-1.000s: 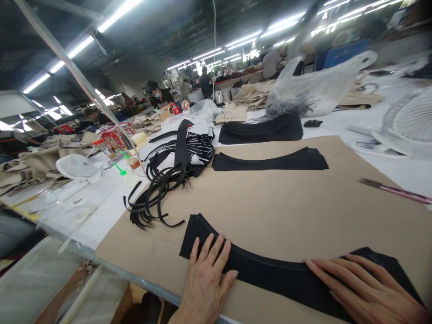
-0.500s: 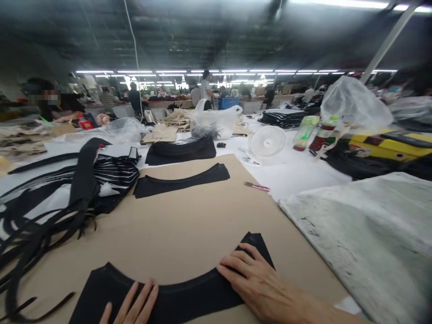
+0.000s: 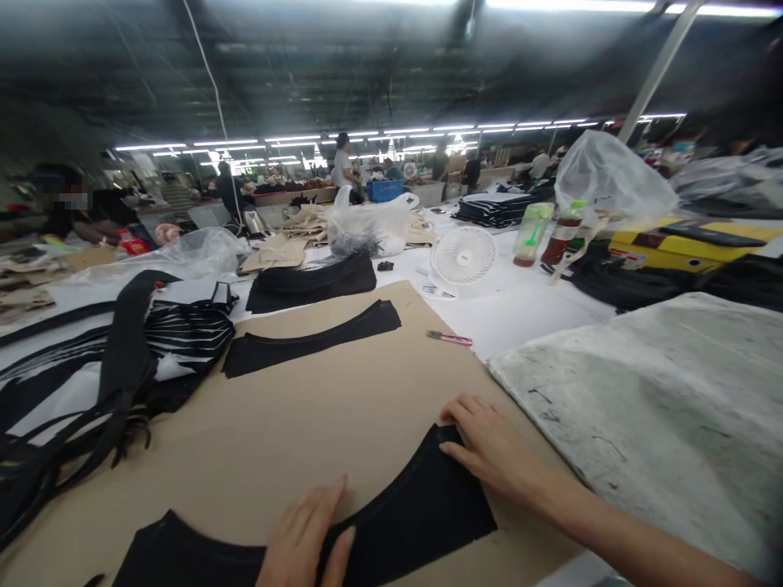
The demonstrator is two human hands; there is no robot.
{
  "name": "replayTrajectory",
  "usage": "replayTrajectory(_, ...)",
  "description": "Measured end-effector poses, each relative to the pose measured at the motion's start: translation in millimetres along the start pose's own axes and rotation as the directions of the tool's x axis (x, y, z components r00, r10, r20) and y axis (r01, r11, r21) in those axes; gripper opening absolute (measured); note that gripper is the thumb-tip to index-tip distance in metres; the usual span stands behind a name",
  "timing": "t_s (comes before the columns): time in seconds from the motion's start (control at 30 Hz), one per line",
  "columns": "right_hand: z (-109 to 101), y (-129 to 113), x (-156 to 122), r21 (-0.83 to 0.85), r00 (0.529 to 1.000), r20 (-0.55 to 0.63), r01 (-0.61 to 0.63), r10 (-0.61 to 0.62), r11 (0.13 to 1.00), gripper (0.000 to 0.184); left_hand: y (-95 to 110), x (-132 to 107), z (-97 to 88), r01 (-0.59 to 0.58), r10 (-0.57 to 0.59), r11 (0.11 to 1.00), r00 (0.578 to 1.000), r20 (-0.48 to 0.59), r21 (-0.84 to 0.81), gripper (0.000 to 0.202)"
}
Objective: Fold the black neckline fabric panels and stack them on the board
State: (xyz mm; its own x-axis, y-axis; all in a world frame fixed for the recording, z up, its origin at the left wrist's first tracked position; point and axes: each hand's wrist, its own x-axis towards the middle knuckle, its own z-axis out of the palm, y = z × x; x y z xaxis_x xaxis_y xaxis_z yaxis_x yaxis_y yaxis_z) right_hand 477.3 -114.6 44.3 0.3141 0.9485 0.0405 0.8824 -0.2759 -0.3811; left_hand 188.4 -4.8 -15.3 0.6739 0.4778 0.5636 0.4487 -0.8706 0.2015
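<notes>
A curved black fabric piece (image 3: 416,514) lies at the near edge of a tan board (image 3: 287,424). My left hand (image 3: 303,534) rests on the middle of its concave edge, fingers stretched and thumb apart, partly cut off by the frame's bottom. At the piece's upper right corner is my right hand (image 3: 489,448); its thumb touches the cloth and its fingers lie just past the tip, apart from the thumb. Farther up the board sits a similar black piece (image 3: 311,336), with a stack of black pieces (image 3: 311,284) behind it.
Pink-handled snips (image 3: 449,337) lie at the board's right side. Beyond stand a white fan (image 3: 463,257), two bottles and a yellow box (image 3: 685,249). Black strips and layered pieces (image 3: 183,326) crowd the left; a grey-white sheet (image 3: 661,408) covers the right. Several people are in the background.
My left hand has moved right along the fabric's curved edge. My right hand has shifted from lying over the right end to the corner tip. The view has turned slightly right.
</notes>
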Motion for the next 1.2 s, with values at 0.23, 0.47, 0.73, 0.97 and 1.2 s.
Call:
replayTrajectory(0.23,0.6,1.3,10.6,0.159,0.993,0.081,-0.092,0.080,0.983,0.022,78.0,91.1,43.2,0.232,-0.176,0.954,0.945,0.278,-0.187,0.041)
replayTrajectory(0.47,3.5,8.9,13.4,0.366,0.993,0.064,-0.118,0.101,0.923,0.008,93.6,113.6,63.9,0.354,-0.257,0.884,0.914,0.315,-0.306,0.042)
replayTrajectory(0.73,0.1,5.8,-4.6,0.828,0.992,0.127,-0.106,-0.001,0.551,0.026,89.8,123.4,39.0,0.634,-0.134,0.295,0.768,0.626,-0.715,0.019)
replayTrajectory(0.97,-6.0,-7.3,-20.6,0.890,0.996,0.078,-0.087,0.038,0.447,0.032,95.2,119.3,14.4,0.353,-0.184,0.620,0.933,0.308,-0.700,0.012)
replayTrajectory(1.2,-15.5,-22.5,-30.9,0.775,0.996,-0.071,0.023,0.050,0.632,0.024,110.0,118.2,7.9,-0.112,0.076,0.943,0.989,-0.126,-0.312,0.019)
